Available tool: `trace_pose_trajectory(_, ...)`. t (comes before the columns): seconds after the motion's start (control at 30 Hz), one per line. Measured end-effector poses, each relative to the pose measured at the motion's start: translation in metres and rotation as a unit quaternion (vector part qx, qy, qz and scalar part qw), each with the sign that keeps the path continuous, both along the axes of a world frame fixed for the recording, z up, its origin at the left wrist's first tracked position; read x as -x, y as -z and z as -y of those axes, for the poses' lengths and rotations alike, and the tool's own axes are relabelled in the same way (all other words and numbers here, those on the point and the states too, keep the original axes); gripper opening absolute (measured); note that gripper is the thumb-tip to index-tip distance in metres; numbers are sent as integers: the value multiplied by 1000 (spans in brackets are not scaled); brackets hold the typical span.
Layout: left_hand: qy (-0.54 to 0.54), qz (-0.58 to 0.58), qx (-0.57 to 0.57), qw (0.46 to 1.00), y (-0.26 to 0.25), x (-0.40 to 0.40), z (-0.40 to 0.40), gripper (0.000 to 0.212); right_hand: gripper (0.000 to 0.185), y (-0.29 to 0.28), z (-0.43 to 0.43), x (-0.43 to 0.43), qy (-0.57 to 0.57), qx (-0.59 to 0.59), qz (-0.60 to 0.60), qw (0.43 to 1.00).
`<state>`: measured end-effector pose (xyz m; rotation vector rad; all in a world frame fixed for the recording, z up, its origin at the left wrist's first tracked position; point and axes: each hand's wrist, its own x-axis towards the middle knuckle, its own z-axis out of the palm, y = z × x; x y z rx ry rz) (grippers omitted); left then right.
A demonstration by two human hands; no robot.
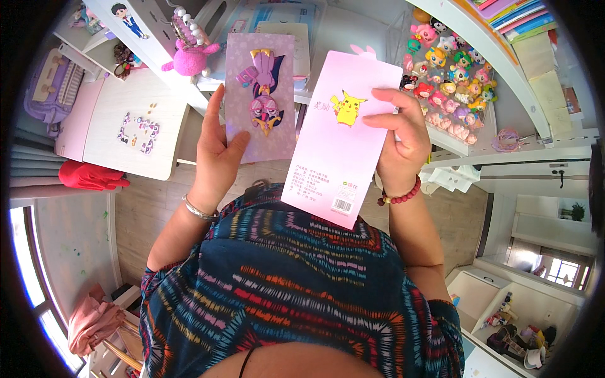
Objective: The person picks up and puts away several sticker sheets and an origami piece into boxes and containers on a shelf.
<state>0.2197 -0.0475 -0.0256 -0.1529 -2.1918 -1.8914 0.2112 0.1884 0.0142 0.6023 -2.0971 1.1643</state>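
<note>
My left hand grips the lower left edge of a purple card, its thumb lying on the front. Raised puffy stickers of a purple cartoon character stand upside down on that card. In my right hand is a taller pink sticker card, held by its right edge with two fingers across its face. A small yellow Pikachu picture is on it, and its lower part bears printed writing and a barcode. The two cards are side by side, the pink one slightly tilted.
At the left, a pale table carries a clear sheet of small stickers. A pink plush toy is by the shelf. Beyond the cards lies a notebook. At the right, a clear case holds several small figurines, below a row of books.
</note>
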Motion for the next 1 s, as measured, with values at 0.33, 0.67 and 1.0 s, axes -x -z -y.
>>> trace_pose_trajectory(0.33,183,-73,154,968,-20,-15,-2,18,16,-10,15,8,81,-225,-87,967)
trace_pose_trajectory(0.67,229,-98,292,924,-29,-20,-20,25,16,-15,39,15,57,-285,-28,957)
trace_pose_trajectory(1.0,175,100,-108,973,5,-11,-1,12,27,-4,1,17,46,-21,114,992)
